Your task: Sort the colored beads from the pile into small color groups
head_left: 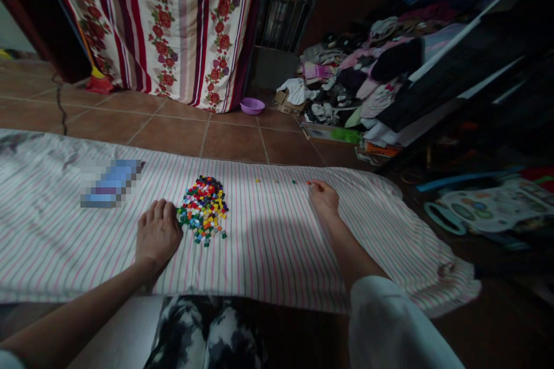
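Note:
A pile of small multicoloured cubes [203,207] lies on a striped cloth [268,253]. My left hand [158,232] rests palm down at the pile's left edge, fingers flat on the cloth and holding nothing. Right of the pile, a spaced row runs across the cloth: a yellow cube [258,180], a pale cube [276,181] and a green cube [294,182]. At the right end of that row my right hand [324,197] pinches a small orange cube [309,183] between thumb and fingertips, close to the cloth.
A blurred-out blue flat object [111,183] lies on the cloth at left. Beyond the cloth are a tiled floor [229,138], a purple basin [252,106], a flowered curtain [182,29] and heaped clothes [346,75]. A toy-like panel [485,207] stands at right.

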{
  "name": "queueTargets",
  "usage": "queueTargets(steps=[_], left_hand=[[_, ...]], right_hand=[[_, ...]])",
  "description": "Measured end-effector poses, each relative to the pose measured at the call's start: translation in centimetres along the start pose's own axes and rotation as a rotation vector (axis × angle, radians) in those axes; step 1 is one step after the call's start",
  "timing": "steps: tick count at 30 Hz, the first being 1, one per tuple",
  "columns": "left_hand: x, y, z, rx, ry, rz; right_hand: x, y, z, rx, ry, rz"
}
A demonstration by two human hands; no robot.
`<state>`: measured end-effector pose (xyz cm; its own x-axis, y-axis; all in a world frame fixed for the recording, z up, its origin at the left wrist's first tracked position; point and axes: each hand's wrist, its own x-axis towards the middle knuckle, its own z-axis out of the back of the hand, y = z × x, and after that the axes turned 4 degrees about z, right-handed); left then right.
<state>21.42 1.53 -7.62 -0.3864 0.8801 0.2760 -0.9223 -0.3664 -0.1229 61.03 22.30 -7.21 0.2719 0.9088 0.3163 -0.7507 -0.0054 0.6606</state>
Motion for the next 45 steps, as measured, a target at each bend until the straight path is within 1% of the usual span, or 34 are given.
queueTargets(steps=[3,6,12,15,18,23,28,32,36,45], left_hand=[[0.0,0.0,0.1,-0.003,0.005,-0.015],[0.0,0.1,0.2,-0.01,0.003,-0.01],[0.0,0.1,0.3,-0.029,0.006,-0.003],[0.0,0.2,0.2,-0.04,0.003,-0.001],[0.0,0.2,0.1,-0.059,-0.004,0.003],[0.0,0.3,-0.1,-0.1,-0.008,0.005],[0.1,0.3,-0.4,-0.091,-0.02,0.008],[0.1,0.2,-0.4,-0.102,-0.013,0.008],[0.1,0.2,-0.2,-0.107,-0.007,0.016],[0.1,0.2,-0.5,-0.094,-0.006,0.012]], right_hand=[[-1.0,2.4,-0.4,0.024,0.056,0.115],[-2.6,5.4,-1.2,0.047,0.133,0.223],[-7.1,11.6,-3.6,0.134,0.367,0.482],[-9.3,13.8,-4.8,0.146,0.487,0.613],[-10.8,15.4,-6.0,0.114,0.557,0.685],[-11.9,17.3,-7.6,0.019,0.624,0.735],[-12.5,19.0,-8.9,-0.08,0.652,0.77],[-12.7,20.1,-9.5,-0.163,0.682,0.766],[-12.6,20.5,-9.7,-0.232,0.707,0.754],[-12.3,20.9,-10.0,-0.287,0.677,0.723]])
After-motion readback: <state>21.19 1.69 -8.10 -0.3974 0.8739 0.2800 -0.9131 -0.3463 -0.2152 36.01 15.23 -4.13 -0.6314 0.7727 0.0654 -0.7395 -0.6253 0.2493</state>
